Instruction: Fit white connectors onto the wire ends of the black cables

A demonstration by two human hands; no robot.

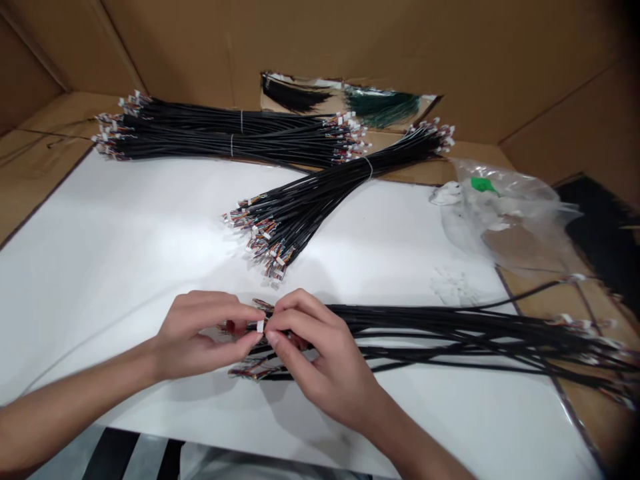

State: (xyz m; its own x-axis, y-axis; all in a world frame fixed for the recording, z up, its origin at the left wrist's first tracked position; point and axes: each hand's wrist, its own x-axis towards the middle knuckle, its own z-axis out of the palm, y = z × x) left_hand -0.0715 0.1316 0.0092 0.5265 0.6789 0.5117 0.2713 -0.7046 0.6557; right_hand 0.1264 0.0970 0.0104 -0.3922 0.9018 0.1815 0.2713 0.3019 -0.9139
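Note:
My left hand (200,333) and my right hand (315,353) meet over the white board (115,267), their fingertips pinching close together. Between them shows a small white connector (260,326), held by my left hand's finger and thumb. My right hand grips the connector ends of a loose bundle of black cables (450,340), which fans out to the right. Coloured wire ends show under both hands. Farther up the board lies a tied bundle of black cables (310,210), with connectors at its lower end.
Two more tied cable bundles (230,137) lie at the back, on cardboard. A clear plastic bag (505,217) with a green tag sits at right, and small white pieces (453,287) lie near it. Cardboard walls (550,87) surround the board, with black and green wires (340,100) beyond.

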